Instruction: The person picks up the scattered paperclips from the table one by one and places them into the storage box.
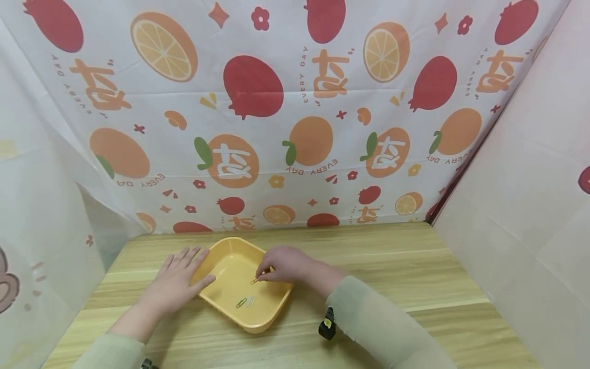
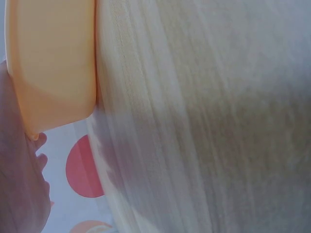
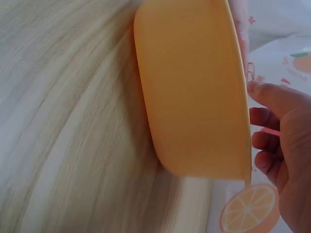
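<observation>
A yellow plastic basin stands on the wooden table between my hands. My left hand rests on its left rim, fingers straight and spread, the thumb reaching over the edge. Above the inside of the basin, near its right side, my right hand pinches an orange paper clip between thumb and fingertips. That paper clip also shows beyond the rim in the right wrist view. On the basin floor lie a green paper clip and, beside it, white paper clips whose number I cannot tell.
Wood-grain tabletop surrounds the basin. A fruit-printed cloth hangs behind the table, with pale cloth walls at both sides. A black wrist device is strapped at the right sleeve.
</observation>
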A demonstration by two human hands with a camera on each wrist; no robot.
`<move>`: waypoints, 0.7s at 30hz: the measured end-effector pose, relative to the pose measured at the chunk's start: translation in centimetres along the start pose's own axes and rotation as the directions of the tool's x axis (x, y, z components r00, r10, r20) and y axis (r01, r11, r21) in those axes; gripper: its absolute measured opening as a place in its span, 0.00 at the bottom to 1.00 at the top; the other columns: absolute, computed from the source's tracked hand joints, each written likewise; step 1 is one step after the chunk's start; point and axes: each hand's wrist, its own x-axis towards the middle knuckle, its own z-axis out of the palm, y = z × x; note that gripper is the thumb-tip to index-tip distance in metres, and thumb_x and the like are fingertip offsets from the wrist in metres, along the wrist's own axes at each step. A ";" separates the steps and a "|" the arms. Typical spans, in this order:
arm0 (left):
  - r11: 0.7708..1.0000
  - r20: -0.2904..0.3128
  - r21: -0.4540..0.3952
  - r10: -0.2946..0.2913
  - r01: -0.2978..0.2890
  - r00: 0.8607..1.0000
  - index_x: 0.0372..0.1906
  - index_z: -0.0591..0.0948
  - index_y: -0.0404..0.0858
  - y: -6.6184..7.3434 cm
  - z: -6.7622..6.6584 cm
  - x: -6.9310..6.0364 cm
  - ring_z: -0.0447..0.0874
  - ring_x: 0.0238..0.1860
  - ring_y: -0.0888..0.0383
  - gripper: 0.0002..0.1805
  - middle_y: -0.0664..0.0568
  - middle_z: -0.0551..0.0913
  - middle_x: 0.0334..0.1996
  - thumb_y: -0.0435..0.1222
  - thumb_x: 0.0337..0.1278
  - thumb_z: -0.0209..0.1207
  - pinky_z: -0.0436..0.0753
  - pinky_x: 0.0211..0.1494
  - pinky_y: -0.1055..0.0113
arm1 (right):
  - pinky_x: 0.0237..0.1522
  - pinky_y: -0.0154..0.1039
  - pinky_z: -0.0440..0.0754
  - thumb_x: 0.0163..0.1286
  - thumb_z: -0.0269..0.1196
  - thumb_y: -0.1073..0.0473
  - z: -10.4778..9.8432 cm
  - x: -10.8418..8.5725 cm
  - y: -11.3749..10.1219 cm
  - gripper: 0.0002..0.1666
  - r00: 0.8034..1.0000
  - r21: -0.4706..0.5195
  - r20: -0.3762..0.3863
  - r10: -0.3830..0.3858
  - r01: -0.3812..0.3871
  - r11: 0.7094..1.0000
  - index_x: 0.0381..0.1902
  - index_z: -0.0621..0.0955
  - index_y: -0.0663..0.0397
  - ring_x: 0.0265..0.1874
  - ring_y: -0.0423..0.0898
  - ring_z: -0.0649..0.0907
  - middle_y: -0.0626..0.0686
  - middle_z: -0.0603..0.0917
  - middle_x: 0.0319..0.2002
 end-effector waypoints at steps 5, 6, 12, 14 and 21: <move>1.000 -0.002 0.001 0.001 -0.001 1.000 0.78 0.55 0.39 -0.1 0.0 0.0 0.44 0.75 0.31 0.45 0.33 0.51 0.76 0.62 0.68 0.49 0.30 0.75 0.39 | 0.36 0.21 0.72 0.70 0.65 0.48 0.5 1.3 -1.1 0.07 0.994 -0.077 0.105 -0.029 0.038 0.996 0.39 0.89 0.35 0.30 0.27 0.75 0.32 0.82 0.30; 1.000 -0.001 0.001 0.001 -0.001 1.000 0.79 0.55 0.39 -0.1 0.0 0.0 0.44 0.76 0.32 0.45 0.33 0.51 0.76 0.62 0.68 0.49 0.30 0.75 0.39 | 0.36 0.21 0.72 0.70 0.65 0.48 0.6 1.5 -1.3 0.06 0.992 -0.091 0.126 -0.024 0.036 0.995 0.39 0.89 0.35 0.30 0.27 0.75 0.32 0.81 0.30; 1.000 -0.001 -0.003 -0.003 0.003 1.000 0.78 0.56 0.39 0.0 -0.1 0.0 0.44 0.76 0.32 0.45 0.33 0.52 0.76 0.63 0.68 0.49 0.32 0.75 0.38 | 0.38 0.24 0.74 0.69 0.66 0.48 1.4 2.5 -2.4 0.05 0.979 -0.150 0.201 0.033 -0.003 0.989 0.36 0.89 0.35 0.31 0.30 0.76 0.32 0.81 0.31; 1.000 -0.004 -0.001 -0.004 0.004 1.000 0.78 0.57 0.39 0.0 -0.1 0.0 0.45 0.75 0.32 0.45 0.34 0.53 0.76 0.63 0.68 0.49 0.33 0.75 0.37 | 0.39 0.25 0.74 0.69 0.66 0.48 1.7 2.7 -2.5 0.05 0.978 -0.152 0.201 0.058 -0.027 0.988 0.34 0.88 0.34 0.31 0.30 0.76 0.32 0.81 0.30; 1.000 -0.004 0.004 -0.001 0.002 1.000 0.78 0.56 0.39 -0.1 -0.2 0.0 0.45 0.75 0.32 0.45 0.34 0.53 0.76 0.64 0.68 0.48 0.34 0.75 0.37 | 0.36 0.25 0.73 0.67 0.67 0.49 2.3 3.1 -2.7 0.06 0.974 -0.180 0.208 0.090 -0.052 0.982 0.29 0.87 0.34 0.29 0.32 0.76 0.32 0.79 0.26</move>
